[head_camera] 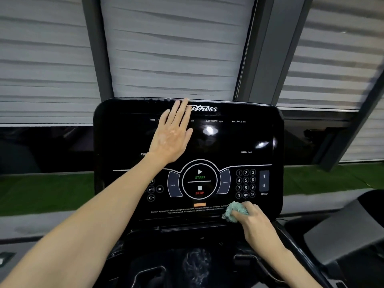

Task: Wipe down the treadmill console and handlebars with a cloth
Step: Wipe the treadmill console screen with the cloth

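Two bare forearms are reaching up from the bottom edge, the left one filling the lower left corner. The left hand [172,136] is lying flat against the upper part of the one black treadmill console [228,140], fingers straight and held close together, fingertips reaching the top edge and covering the start of the white brand lettering. The right hand [256,222] is gripping the single pale green cloth [233,210], fingers curled round the bunched fabric. It is pressing the cloth onto the console's lower right corner, just below the number keypad [245,183] and at the end of two lines of small white warning text.

The keypad is showing twelve round keys: ten digits, one back arrow and one OK. Just right of it, one speed panel [264,180] is carrying two arrows, up over down. In the middle, one round dial [200,180] is showing START in green above STOP in red, with two curved buttons flanking it and one small orange tag [199,204] beneath. Two bright reflections are glinting on the dark screen. Behind the console, three panels of grey blinds [176,48] are hanging.
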Demonstrator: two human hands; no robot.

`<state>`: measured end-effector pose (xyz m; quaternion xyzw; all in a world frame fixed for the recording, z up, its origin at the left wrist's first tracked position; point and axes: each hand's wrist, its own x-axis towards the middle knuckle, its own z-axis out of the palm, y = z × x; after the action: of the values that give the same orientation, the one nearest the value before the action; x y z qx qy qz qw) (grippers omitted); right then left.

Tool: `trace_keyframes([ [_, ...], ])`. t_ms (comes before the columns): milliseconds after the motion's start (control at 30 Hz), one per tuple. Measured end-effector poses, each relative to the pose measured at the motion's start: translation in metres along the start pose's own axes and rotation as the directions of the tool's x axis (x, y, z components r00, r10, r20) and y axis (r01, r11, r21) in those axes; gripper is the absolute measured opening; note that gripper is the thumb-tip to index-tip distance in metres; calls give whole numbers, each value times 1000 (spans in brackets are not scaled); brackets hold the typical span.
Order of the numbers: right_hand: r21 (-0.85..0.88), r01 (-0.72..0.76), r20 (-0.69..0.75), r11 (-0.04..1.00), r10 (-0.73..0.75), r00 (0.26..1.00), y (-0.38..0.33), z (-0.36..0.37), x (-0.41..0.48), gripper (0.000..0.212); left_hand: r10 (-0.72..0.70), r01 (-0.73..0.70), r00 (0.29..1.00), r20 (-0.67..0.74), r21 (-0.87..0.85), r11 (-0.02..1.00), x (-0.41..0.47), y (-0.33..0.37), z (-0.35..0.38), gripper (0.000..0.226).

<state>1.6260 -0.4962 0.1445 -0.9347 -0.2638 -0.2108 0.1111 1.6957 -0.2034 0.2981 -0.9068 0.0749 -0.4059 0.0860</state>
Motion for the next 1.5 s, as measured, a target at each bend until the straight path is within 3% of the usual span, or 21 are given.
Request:
trace_keyframes([
  [233,156,283,24,946,-290,957,-41,10,10,37,-53,53,999,-2,19,998,-1,7,6,61],
  [367,188,379,16,906,-389,921,-70,20,17,41,-55,55,998,-15,10,998,-1,7,6,61],
  [533,122,379,75,917,-390,918,-10,7,13,51,-44,44,998,-50,8,999,-1,5,6,60],
  [633,86,275,51,958,-280,959,37,-7,1,55,-51,51,996,-67,7,999,-1,6,8,60],
  [767,7,161,15,987,-161,987,46,-13,-3,57,-53,54,995,-80,9,998,-2,6,7,60],
  [867,73,102,4,992,-103,995,45,-9,-7,51,-53,54,995,-82,15,998,-2,5,7,60],
  [1067,270,332,4,904,-346,938,-10,4,0,45,-52,54,994,-94,17,998,-2,8,7,60],
  [1167,362,338,-22,869,-355,935,-39,15,7,56,-59,61,993,-98,17,998,-2,6,6,60],
  [1300,432,398,-30,809,-428,903,-79,29,16,40,-49,51,994,-94,23,998,-3,7,6,60],
  [1500,457,453,-49,765,-487,872,-93,35,21,35,-53,56,993,-101,26,998,-4,6,6,60],
])
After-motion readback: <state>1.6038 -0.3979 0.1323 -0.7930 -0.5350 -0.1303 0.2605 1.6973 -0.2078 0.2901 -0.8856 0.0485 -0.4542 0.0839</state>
